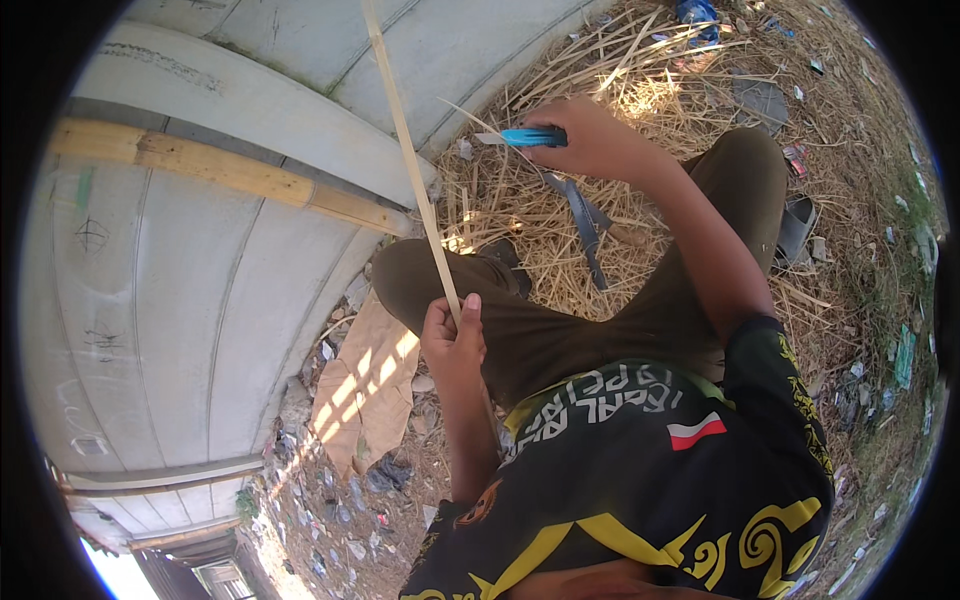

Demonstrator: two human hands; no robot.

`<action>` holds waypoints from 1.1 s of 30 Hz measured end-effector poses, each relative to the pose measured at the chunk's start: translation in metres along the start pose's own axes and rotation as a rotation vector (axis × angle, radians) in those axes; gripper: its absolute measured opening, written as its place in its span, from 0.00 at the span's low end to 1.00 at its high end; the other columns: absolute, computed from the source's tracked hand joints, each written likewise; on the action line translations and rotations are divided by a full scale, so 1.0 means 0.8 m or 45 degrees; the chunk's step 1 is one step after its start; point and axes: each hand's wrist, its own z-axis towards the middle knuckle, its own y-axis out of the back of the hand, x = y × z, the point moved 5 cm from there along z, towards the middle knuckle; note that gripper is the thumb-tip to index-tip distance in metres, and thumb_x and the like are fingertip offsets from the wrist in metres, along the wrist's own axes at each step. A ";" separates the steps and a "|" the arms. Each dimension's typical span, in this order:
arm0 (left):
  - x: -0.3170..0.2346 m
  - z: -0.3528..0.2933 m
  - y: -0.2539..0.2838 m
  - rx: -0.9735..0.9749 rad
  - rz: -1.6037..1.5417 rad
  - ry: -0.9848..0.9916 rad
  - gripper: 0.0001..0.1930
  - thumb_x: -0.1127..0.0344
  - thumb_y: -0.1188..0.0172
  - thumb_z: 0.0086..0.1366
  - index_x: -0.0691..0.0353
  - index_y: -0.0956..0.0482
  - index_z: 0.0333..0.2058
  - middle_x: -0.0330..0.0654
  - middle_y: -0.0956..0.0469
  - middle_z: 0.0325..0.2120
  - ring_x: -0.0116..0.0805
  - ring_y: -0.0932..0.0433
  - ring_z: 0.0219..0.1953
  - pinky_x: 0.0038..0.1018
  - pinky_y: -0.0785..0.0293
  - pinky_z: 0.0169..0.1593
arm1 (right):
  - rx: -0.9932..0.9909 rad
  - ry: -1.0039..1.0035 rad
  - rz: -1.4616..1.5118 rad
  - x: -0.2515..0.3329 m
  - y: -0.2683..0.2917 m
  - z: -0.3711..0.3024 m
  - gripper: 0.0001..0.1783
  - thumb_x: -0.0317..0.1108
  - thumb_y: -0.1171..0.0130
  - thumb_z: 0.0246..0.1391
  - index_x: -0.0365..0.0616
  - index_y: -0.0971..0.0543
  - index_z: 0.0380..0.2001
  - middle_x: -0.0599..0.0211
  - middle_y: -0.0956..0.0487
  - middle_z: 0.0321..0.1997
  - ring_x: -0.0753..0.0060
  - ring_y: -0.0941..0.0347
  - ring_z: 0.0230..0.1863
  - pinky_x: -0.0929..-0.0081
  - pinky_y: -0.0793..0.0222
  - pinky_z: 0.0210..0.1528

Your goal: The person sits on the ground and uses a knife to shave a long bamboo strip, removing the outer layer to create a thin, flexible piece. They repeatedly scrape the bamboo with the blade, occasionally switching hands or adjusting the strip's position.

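Observation:
A long, pale bamboo strip [408, 150] slants up past my left knee to the top edge. My left hand [455, 342] is closed around its lower part, thumb along the face. In my closed right hand [592, 143] is a blue utility knife [532, 137], its blade out and pointing left toward the strip, apart from it. A thin curled sliver [462, 106] shows beside the blade; where its lower end goes is hard to see. Below the knife, a dark flat strip [581, 228] lies on the shavings, near what looks like a wooden handle [628, 236].
Bamboo shavings [610, 75] cover the ground before my crossed legs. On the left rises a grey panel wall [180, 300] with a bamboo pole [230, 172] along it. Flattened brown cardboard [365, 385] lies beside my left leg. Litter dots the dirt at right, near a grey sandal [797, 230].

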 end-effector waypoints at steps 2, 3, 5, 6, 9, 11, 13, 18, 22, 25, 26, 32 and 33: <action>-0.028 0.012 -0.001 -0.046 -0.063 -0.034 0.14 0.58 0.34 0.69 0.61 0.26 0.38 0.26 0.40 0.14 0.13 0.46 0.13 0.16 0.50 0.16 | -0.088 0.213 0.011 0.025 -0.006 -0.004 0.15 0.39 0.32 0.53 0.38 0.17 0.38 0.59 0.20 0.31 0.59 0.22 0.31 0.63 0.28 0.37; -0.040 0.016 -0.001 -0.050 -0.083 -0.058 0.14 0.57 0.34 0.69 0.62 0.25 0.39 0.26 0.40 0.14 0.13 0.46 0.13 0.16 0.50 0.16 | -0.133 0.320 0.022 0.036 -0.009 -0.005 0.16 0.39 0.31 0.52 0.39 0.17 0.39 0.59 0.20 0.32 0.58 0.22 0.32 0.63 0.28 0.38; -0.058 0.023 -0.002 -0.049 -0.129 -0.094 0.15 0.56 0.35 0.70 0.63 0.24 0.40 0.27 0.40 0.14 0.13 0.45 0.13 0.16 0.50 0.16 | -0.050 0.321 0.017 0.054 -0.012 -0.007 0.15 0.38 0.29 0.50 0.43 0.15 0.39 0.60 0.19 0.35 0.55 0.22 0.34 0.62 0.27 0.39; -0.068 0.026 -0.002 -0.059 -0.090 -0.119 0.18 0.54 0.35 0.70 0.65 0.22 0.44 0.27 0.40 0.14 0.13 0.44 0.13 0.15 0.49 0.16 | -0.011 0.311 0.032 0.059 -0.015 -0.007 0.14 0.37 0.28 0.49 0.44 0.15 0.39 0.60 0.19 0.34 0.55 0.21 0.35 0.62 0.27 0.40; -0.087 0.034 -0.014 -0.010 -0.159 -0.195 0.19 0.55 0.34 0.69 0.66 0.22 0.45 0.27 0.40 0.14 0.13 0.44 0.13 0.15 0.49 0.16 | 0.068 0.288 -0.018 0.073 -0.020 -0.016 0.13 0.38 0.29 0.49 0.47 0.14 0.38 0.62 0.19 0.34 0.55 0.20 0.36 0.61 0.26 0.41; -0.094 0.039 -0.025 -0.004 -0.158 -0.223 0.19 0.56 0.33 0.68 0.67 0.22 0.46 0.27 0.40 0.14 0.13 0.44 0.13 0.16 0.49 0.16 | 0.114 0.286 -0.061 0.072 -0.024 -0.019 0.13 0.39 0.29 0.49 0.49 0.14 0.38 0.63 0.18 0.34 0.55 0.20 0.38 0.60 0.26 0.41; -0.096 0.043 -0.032 -0.010 -0.145 -0.241 0.18 0.58 0.33 0.68 0.67 0.22 0.45 0.27 0.39 0.14 0.13 0.45 0.13 0.16 0.50 0.16 | 0.170 0.291 -0.080 0.069 -0.033 -0.020 0.13 0.40 0.29 0.49 0.50 0.14 0.38 0.64 0.17 0.35 0.55 0.19 0.39 0.59 0.26 0.43; -0.089 0.055 -0.033 -0.030 -0.085 -0.298 0.13 0.62 0.33 0.68 0.67 0.22 0.41 0.27 0.38 0.14 0.13 0.46 0.13 0.17 0.51 0.16 | 0.223 0.355 -0.067 0.073 -0.037 -0.024 0.14 0.38 0.29 0.51 0.52 0.14 0.42 0.68 0.18 0.36 0.60 0.21 0.42 0.61 0.25 0.46; -0.099 0.058 0.016 -0.354 -0.070 -0.462 0.12 0.64 0.33 0.68 0.68 0.22 0.39 0.27 0.38 0.13 0.13 0.47 0.13 0.18 0.51 0.16 | 0.171 0.152 -0.096 0.056 -0.010 -0.019 0.13 0.39 0.30 0.54 0.49 0.15 0.42 0.67 0.19 0.32 0.62 0.23 0.37 0.64 0.27 0.43; -0.100 0.057 0.041 -0.451 -0.017 -0.429 0.13 0.63 0.33 0.68 0.68 0.22 0.40 0.27 0.38 0.14 0.13 0.46 0.13 0.17 0.51 0.17 | 0.098 0.285 0.082 0.036 0.001 -0.011 0.13 0.40 0.35 0.61 0.45 0.16 0.43 0.67 0.23 0.28 0.68 0.27 0.33 0.67 0.29 0.40; -0.100 0.057 0.039 -0.374 0.003 -0.409 0.16 0.61 0.33 0.68 0.69 0.23 0.44 0.27 0.38 0.15 0.14 0.45 0.13 0.17 0.50 0.17 | 0.166 0.131 0.290 0.031 -0.001 -0.011 0.13 0.41 0.37 0.63 0.44 0.16 0.43 0.67 0.24 0.26 0.70 0.28 0.32 0.67 0.29 0.39; -0.076 0.040 0.015 -0.287 0.150 -0.317 0.22 0.49 0.45 0.75 0.66 0.25 0.46 0.28 0.40 0.17 0.15 0.46 0.14 0.17 0.50 0.16 | 0.194 -0.100 0.547 0.036 -0.011 -0.008 0.21 0.49 0.45 0.69 0.40 0.20 0.37 0.70 0.32 0.21 0.76 0.32 0.27 0.67 0.35 0.32; -0.068 0.038 0.011 -0.219 0.050 -0.242 0.22 0.47 0.48 0.76 0.66 0.26 0.44 0.28 0.40 0.17 0.15 0.46 0.14 0.17 0.49 0.17 | 0.076 -0.021 0.363 0.042 -0.010 -0.008 0.22 0.51 0.45 0.69 0.40 0.21 0.36 0.69 0.33 0.21 0.75 0.32 0.26 0.66 0.36 0.31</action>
